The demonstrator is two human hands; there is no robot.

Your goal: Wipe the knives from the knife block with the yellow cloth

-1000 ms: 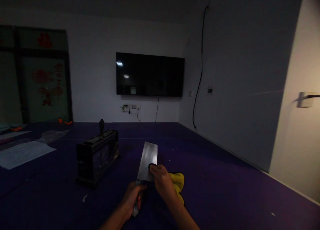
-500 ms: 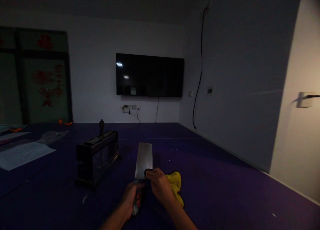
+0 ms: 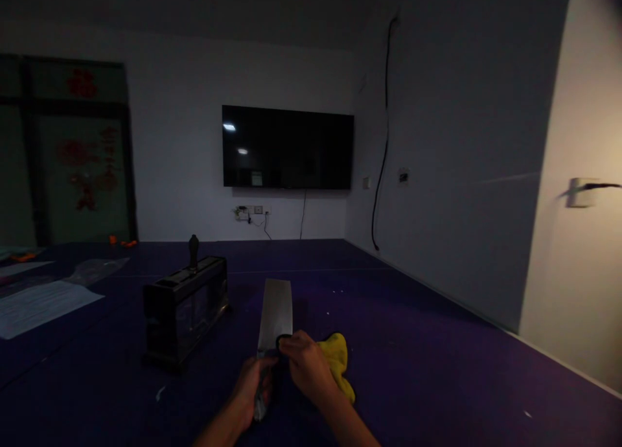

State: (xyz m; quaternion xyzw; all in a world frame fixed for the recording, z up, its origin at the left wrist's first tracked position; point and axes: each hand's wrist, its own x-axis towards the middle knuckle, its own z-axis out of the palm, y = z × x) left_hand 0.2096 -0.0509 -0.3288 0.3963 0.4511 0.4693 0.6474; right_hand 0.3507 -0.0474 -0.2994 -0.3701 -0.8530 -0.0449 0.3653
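Note:
A cleaver [image 3: 276,311] with a broad, pale metal blade points away from me, held above the purple surface. My left hand [image 3: 249,379] is closed around its handle, much of which the fingers cover. A yellow cloth [image 3: 336,356] with a dark edge is gripped in my right hand [image 3: 308,364]. Part of its dark edge shows at my fingertips, against the lower right of the blade near the handle. The rest of the cloth hangs out to the right of that hand. To the left stands a black knife block [image 3: 184,311] with clear sides and one dark handle [image 3: 193,252] sticking up.
Printed paper [image 3: 46,308] and clear plastic wrapping [image 3: 100,269] lie on the purple tabletop [image 3: 413,369] at the left. Small orange items [image 3: 129,243] sit at the far edge. A wall television [image 3: 286,149] hangs ahead; a black cable [image 3: 387,129] runs down the right wall.
The whole view has shifted slightly. My right hand with the cloth has slid a little along the blade toward the handle. Both grips are the same.

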